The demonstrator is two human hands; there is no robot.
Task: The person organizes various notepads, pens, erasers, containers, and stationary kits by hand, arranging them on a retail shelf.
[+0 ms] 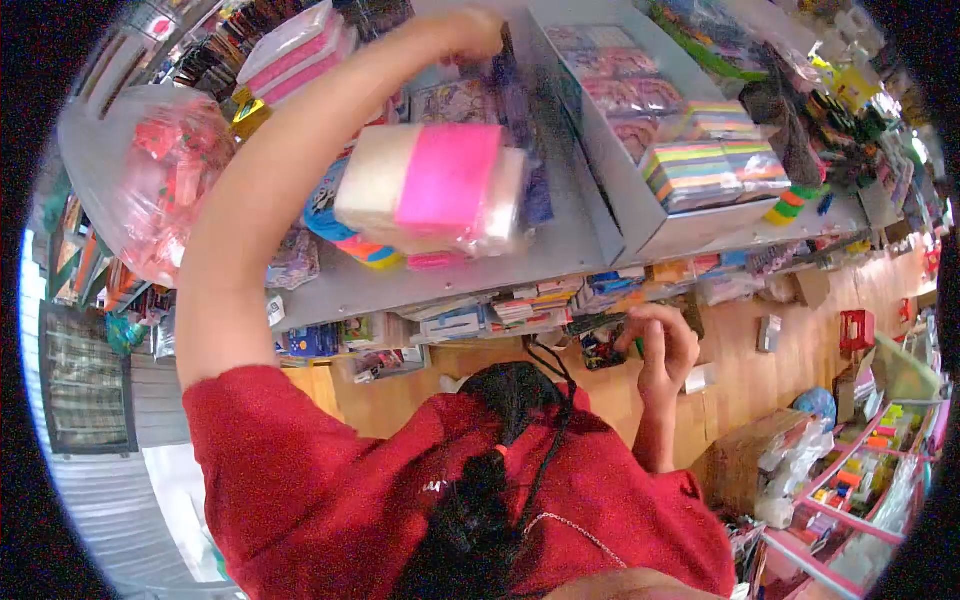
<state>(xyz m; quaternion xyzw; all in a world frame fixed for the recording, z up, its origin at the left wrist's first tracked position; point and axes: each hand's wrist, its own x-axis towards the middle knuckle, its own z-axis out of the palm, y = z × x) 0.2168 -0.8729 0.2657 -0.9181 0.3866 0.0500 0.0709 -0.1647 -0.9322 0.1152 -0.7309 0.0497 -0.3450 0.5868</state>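
Note:
My left arm stretches over the grey shelf, and my left hand (472, 34) is at the far top, beside dark purple packets (512, 90). Its fingers are smeared and mostly hidden. Below the forearm is a stack of pink and white wrapped packs (445, 185), blurred, with colourful packets under its left edge. My right hand (664, 348) is in front of the shelf's edge, its fingers loosely bent and apart, with nothing visible in them.
A grey open box (690, 232) holds packs of multicoloured striped blocks (715, 170). At left hangs a clear bag with red contents (175, 180). Stacked packets fill the lower shelf (500, 312). On the wooden floor stand a cardboard box (750, 455) and a red crate (856, 330).

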